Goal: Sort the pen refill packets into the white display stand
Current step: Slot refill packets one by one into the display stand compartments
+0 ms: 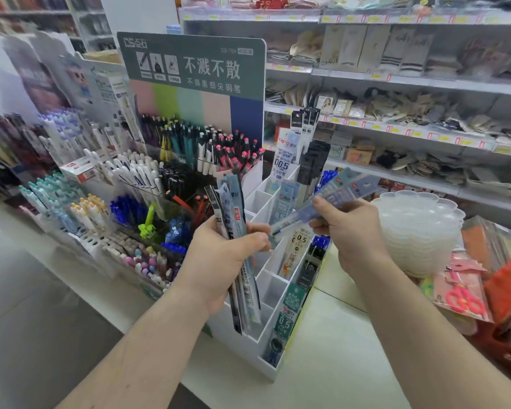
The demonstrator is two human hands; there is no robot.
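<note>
Two bare forearms reach in from the bottom edge toward the white display stand, which sits on a pale tabletop. Just left of the stand, the left hand has its fingers curled tight round a bundle of pen refill packets, held roughly upright so that their tops rise above the fist and their lower ends hang in front of the stand's near compartments. Above the stand's middle, the right hand pinches a single bluish refill packet between thumb and fingers; it slants up to the right, its lower end pointing down toward the left hand. Several of the stand's slots already hold packets, some marked 0.5. Left of the stand is a tiered pen display under a green sign. Right of the stand lies a stack of clear plastic trays.
</note>
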